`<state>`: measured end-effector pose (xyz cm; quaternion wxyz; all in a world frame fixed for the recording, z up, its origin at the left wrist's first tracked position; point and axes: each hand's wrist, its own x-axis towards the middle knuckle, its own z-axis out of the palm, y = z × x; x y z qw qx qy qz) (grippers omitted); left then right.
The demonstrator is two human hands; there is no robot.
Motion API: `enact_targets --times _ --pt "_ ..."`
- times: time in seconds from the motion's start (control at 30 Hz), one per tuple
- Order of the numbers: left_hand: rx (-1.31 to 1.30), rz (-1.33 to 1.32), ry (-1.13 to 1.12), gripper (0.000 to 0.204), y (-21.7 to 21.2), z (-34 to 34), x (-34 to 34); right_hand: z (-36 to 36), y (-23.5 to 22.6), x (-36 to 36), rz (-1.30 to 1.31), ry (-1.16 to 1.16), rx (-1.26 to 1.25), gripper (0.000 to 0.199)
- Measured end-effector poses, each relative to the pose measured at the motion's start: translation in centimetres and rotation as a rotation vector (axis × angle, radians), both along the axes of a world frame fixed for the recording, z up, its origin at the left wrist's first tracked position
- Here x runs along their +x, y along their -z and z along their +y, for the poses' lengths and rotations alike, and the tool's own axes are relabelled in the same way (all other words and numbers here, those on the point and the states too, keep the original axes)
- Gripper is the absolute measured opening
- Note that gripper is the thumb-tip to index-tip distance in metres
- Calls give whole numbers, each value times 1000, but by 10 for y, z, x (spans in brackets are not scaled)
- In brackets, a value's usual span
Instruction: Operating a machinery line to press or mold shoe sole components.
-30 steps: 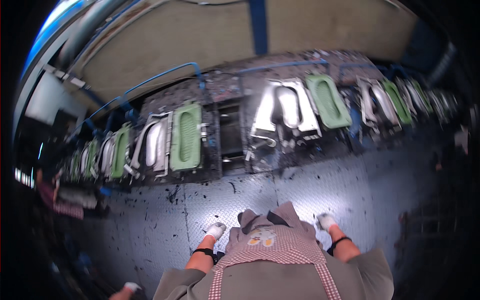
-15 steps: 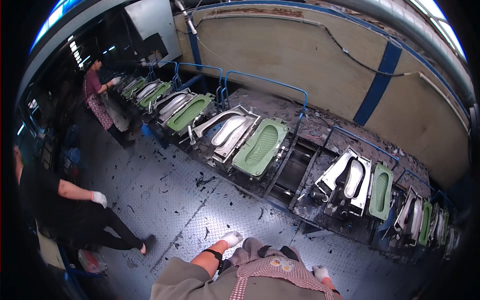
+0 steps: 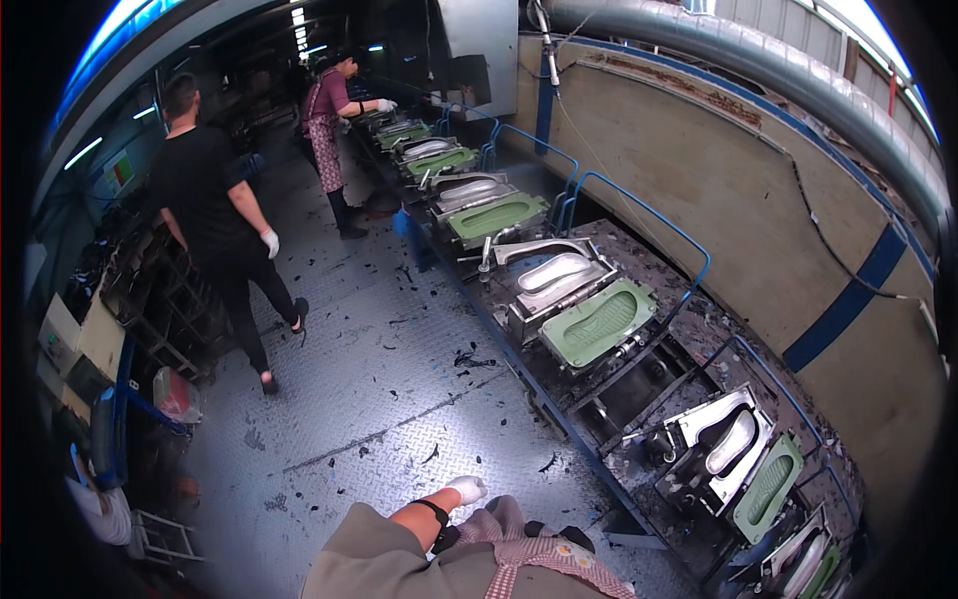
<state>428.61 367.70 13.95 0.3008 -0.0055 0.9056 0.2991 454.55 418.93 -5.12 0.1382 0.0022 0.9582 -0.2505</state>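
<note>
My left hand (image 3: pixel 467 488), in a white glove, hangs beside my checked apron (image 3: pixel 544 569), above the metal floor. Its fingers look curled in, and nothing shows in them. My right hand is out of view. To the right of my left hand, both apart from it, are two opened shoe-sole moulds on a long line of stations. The nearer one has a silver sole-shaped core (image 3: pixel 731 442) and a green half (image 3: pixel 768 489). Beyond it lies another silver core (image 3: pixel 555 274) beside a green sole-patterned half (image 3: pixel 599 321).
Several more moulds (image 3: pixel 499 218) run into the distance along the line, with blue guard rails (image 3: pixel 639 215) behind. Black scraps litter the tread-plate floor (image 3: pixel 379 369). One person (image 3: pixel 205 190) in black walks at left; another in an apron (image 3: pixel 324 140) reaches toward the far moulds.
My view has swung left, so the moulds sit farther right in the picture. My right hand has dropped out of view. The person in black has moved farther away, now showing their back.
</note>
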Motion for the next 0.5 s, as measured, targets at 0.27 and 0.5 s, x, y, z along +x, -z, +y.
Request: enact_targets --times 0.27,0.5 --pt "-99 15 37 41 13 39 72 34 -133 15 -271 689 -376 38" --pt "-107 24 173 42 1 103 66 64 -79 91 -236 711 -399 43"
